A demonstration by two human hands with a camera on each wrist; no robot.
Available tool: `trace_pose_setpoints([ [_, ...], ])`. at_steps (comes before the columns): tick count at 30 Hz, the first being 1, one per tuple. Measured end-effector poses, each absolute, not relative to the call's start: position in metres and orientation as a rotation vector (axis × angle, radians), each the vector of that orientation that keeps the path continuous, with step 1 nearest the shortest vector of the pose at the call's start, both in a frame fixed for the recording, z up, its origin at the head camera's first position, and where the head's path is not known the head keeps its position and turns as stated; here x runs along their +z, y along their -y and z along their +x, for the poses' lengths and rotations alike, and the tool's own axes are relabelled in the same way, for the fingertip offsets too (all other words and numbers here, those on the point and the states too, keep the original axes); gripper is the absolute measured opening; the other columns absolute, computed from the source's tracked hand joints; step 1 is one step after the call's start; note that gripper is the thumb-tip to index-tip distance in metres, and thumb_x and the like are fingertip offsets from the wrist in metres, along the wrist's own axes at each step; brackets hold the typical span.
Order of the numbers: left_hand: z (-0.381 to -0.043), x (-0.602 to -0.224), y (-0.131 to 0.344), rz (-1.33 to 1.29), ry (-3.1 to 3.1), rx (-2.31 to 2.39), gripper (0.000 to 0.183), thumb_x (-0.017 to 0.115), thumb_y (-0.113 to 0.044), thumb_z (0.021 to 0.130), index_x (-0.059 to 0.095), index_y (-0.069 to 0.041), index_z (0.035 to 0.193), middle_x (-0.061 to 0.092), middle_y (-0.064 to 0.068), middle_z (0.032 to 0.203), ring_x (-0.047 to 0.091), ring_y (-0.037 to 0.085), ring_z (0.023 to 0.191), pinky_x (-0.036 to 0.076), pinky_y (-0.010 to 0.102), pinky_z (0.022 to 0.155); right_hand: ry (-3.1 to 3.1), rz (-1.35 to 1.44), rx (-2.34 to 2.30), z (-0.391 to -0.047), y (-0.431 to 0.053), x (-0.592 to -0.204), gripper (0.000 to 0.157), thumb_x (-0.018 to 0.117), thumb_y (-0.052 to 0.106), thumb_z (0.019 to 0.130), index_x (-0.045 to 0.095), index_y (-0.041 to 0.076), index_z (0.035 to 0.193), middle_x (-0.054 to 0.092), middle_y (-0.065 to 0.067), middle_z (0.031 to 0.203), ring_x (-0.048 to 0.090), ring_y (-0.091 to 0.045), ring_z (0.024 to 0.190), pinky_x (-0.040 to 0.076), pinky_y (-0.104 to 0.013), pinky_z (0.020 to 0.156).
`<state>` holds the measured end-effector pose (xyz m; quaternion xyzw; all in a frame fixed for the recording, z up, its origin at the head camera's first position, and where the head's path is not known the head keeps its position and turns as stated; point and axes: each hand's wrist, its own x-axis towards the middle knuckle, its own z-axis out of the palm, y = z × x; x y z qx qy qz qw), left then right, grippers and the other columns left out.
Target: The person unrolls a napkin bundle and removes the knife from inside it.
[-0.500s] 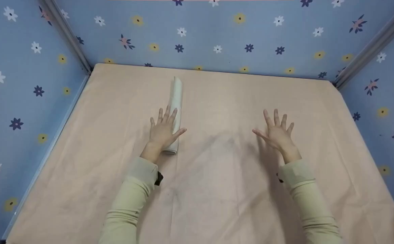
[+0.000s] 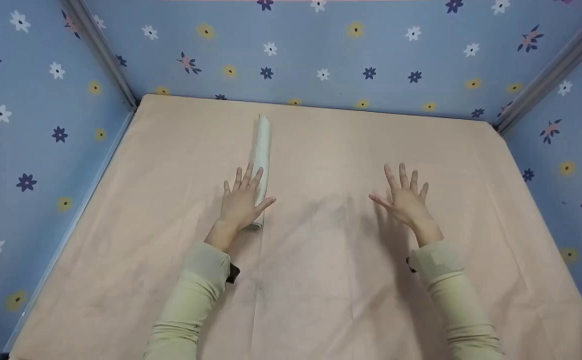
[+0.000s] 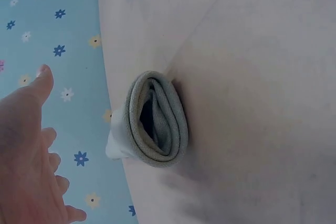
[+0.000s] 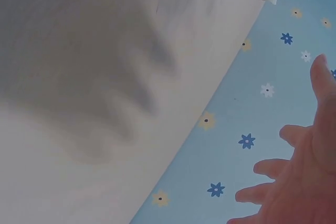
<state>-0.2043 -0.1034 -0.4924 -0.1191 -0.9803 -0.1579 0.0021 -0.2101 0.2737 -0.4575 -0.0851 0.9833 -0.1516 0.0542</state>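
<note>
A pale green-grey roll of thick cloth [image 2: 262, 145] lies lengthwise on the table, left of the middle. Its near end shows in the left wrist view as a flattened spiral of layers [image 3: 178, 124] with a dark hollow inside. My left hand [image 2: 239, 204], fingers spread and straight, hovers palm down over the near left part of the roll and hides some of it. On the other side, my right hand [image 2: 408, 205] is held above the bare cloth with its fingers spread, casting a shadow below. Neither hand grips anything.
A peach tablecloth [image 2: 316, 280] with creases covers the table. Blue flowered panels [image 2: 311, 50] stand along the back and both sides, joined by grey metal posts [image 2: 103, 55] at the back corners. A dark strap [image 2: 232, 273] sits at the left wrist.
Both hands have come slightly nearer the body, the right one also a little to the left. The fingers stay spread and the roll lies as before; the view has shifted slightly.
</note>
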Motion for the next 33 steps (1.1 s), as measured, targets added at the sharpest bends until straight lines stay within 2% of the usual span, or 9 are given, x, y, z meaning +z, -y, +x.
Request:
trace_pose_setpoints([
  [11,-0.191,-0.501,0.107,-0.403,3.065,-0.614,0.076,0.041,-0.056,0.089,0.014,-0.014,0.146,0.005,0.01,0.15,0.003,0.033,0.135,0.009,0.061,0.101,-2.982,-0.335,-0.485,-0.206,-0.263,-0.464,0.086,0.043,0.063,0.084,0.005,0.017,0.146,-0.007,-0.02,0.148,-0.012,-0.045,0.129,-0.008,-0.066,0.095],
  [16,-0.186,-0.506,0.107,-0.42,3.038,-0.66,0.074,0.046,-0.051,0.089,0.018,-0.012,0.145,0.008,0.012,0.15,0.004,0.034,0.135,0.01,0.061,0.101,-2.969,-0.377,-0.511,-0.204,-0.255,-0.467,0.086,0.042,0.063,0.084,0.004,0.018,0.147,-0.007,-0.019,0.148,-0.012,-0.044,0.13,-0.007,-0.066,0.096],
  [23,-0.182,-0.512,0.108,-0.461,3.047,-0.647,0.072,0.043,-0.052,0.09,0.019,-0.011,0.145,0.009,0.01,0.15,0.006,0.035,0.134,0.014,0.059,0.101,-2.948,-0.451,-0.528,-0.203,-0.246,-0.47,0.084,0.043,0.061,0.085,0.005,0.019,0.147,-0.004,-0.02,0.148,-0.01,-0.042,0.131,-0.006,-0.065,0.097],
  [33,-0.18,-0.521,0.11,-0.481,3.039,-0.675,0.068,0.05,-0.045,0.089,0.026,-0.012,0.143,0.012,0.011,0.149,0.01,0.035,0.134,0.019,0.057,0.101,-2.948,-0.516,-0.521,-0.202,-0.231,-0.476,0.081,0.045,0.059,0.086,0.011,0.016,0.146,0.003,-0.021,0.148,-0.004,-0.042,0.132,-0.002,-0.065,0.098],
])
